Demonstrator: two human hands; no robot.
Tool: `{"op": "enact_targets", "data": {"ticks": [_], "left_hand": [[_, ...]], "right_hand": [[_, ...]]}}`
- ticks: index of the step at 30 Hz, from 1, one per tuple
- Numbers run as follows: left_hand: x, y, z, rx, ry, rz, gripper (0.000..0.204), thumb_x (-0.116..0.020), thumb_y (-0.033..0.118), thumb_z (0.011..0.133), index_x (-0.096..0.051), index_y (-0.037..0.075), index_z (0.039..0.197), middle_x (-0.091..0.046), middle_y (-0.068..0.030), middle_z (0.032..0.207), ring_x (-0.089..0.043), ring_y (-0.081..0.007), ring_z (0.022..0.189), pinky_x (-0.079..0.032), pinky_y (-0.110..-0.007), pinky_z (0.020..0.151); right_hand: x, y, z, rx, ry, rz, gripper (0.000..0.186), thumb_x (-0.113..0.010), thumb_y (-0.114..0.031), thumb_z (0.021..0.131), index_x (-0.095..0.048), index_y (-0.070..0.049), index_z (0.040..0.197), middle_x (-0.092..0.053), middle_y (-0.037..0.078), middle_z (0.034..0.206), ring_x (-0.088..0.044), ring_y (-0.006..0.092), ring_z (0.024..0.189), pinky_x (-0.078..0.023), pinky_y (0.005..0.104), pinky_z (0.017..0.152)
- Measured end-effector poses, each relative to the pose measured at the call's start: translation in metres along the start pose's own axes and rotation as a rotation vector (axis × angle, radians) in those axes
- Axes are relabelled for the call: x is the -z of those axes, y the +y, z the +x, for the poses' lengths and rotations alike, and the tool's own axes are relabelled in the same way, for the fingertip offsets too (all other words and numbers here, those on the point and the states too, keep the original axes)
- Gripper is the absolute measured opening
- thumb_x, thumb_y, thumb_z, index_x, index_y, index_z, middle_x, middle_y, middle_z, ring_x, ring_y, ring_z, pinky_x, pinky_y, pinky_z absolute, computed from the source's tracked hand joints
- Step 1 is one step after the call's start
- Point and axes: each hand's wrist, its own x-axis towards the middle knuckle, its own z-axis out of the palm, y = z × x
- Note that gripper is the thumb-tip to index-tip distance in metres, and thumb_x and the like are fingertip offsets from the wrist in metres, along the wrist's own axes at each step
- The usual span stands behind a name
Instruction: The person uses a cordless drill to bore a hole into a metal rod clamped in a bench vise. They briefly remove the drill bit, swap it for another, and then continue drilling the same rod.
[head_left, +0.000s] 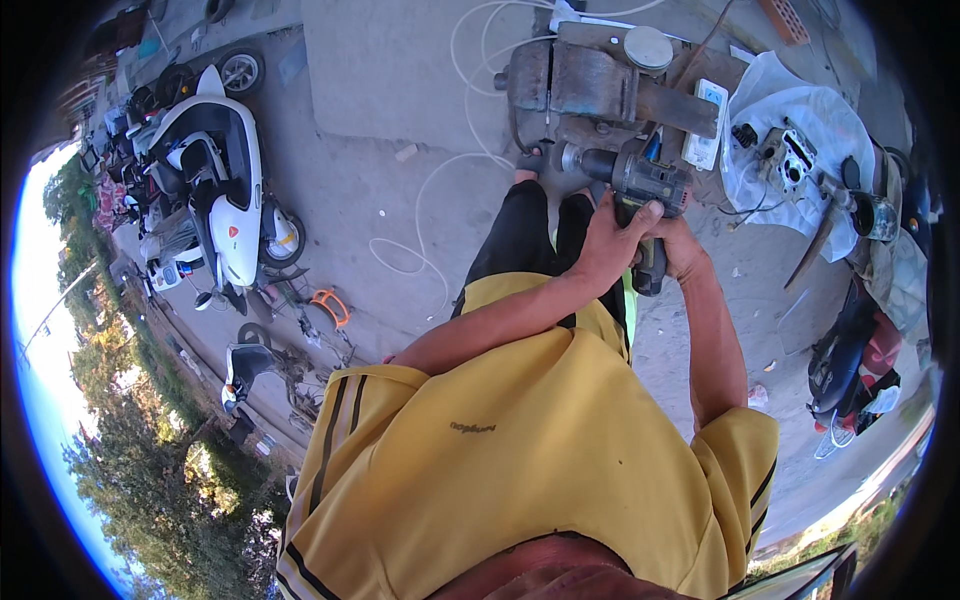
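Observation:
A dark cordless drill [652, 184] lies across in front of me, its chuck [597, 162] toward the left. My left hand [612, 238] is closed on the drill's grip just below the body. From the other side my right hand [682, 246] wraps the same grip, above the battery [649, 276]. A round silvery piece [571, 157] sits at the front of the chuck; its kind is too small to tell. Right beyond the drill stands a rusty bench vise [592, 86], with its heavy bar extending to the right.
Right of the vise is a white and blue box [706, 124]. A clear plastic sheet [745, 165] holds a metal engine part [792, 158]. A round tin [648, 48] sits behind the vise. Thin pale hose [420, 215] loops over the ground; a white scooter [236, 236] stands left.

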Motion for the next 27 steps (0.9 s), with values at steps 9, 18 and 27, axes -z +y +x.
{"op": "enact_targets", "data": {"ticks": [9, 18, 27], "left_hand": [[-0.021, 0.005, 0.025, 0.17, 0.068, -0.41, 0.038, -0.073, 0.044, 0.096, -0.059, 0.012, 0.11, -0.06, 0.0038, 0.084, -0.052, -0.0033, 0.059, -0.04, -0.021, 0.043], [-0.035, 0.02, 0.046, 0.144, 0.101, -0.622, 0.033, -0.072, 0.038, 0.098, -0.056, 0.012, 0.109, -0.062, 0.0029, 0.084, -0.055, -0.0048, 0.063, -0.04, -0.024, 0.043], [-0.056, 0.025, 0.059, 0.16, 0.18, -0.819, 0.035, -0.072, 0.04, 0.097, -0.054, 0.014, 0.112, -0.064, 0.0004, 0.088, -0.06, -0.0071, 0.067, -0.043, -0.024, 0.046]], "right_hand": [[0.014, -0.056, 0.017, -0.214, -0.11, -0.123, 0.018, -0.068, -0.01, 0.079, -0.064, 0.002, 0.092, -0.065, 0.014, 0.075, -0.063, 0.0259, 0.055, -0.054, 0.0382, 0.054], [-0.001, -0.106, 0.022, -0.325, -0.061, -0.218, 0.017, -0.067, -0.007, 0.076, -0.065, 0.002, 0.09, -0.064, 0.016, 0.072, -0.061, 0.0261, 0.051, -0.051, 0.0404, 0.051], [-0.001, -0.142, 0.029, -0.463, -0.023, -0.288, 0.022, -0.068, -0.013, 0.076, -0.066, 0.001, 0.092, -0.066, 0.014, 0.075, -0.061, 0.0243, 0.052, -0.054, 0.038, 0.052]]}}
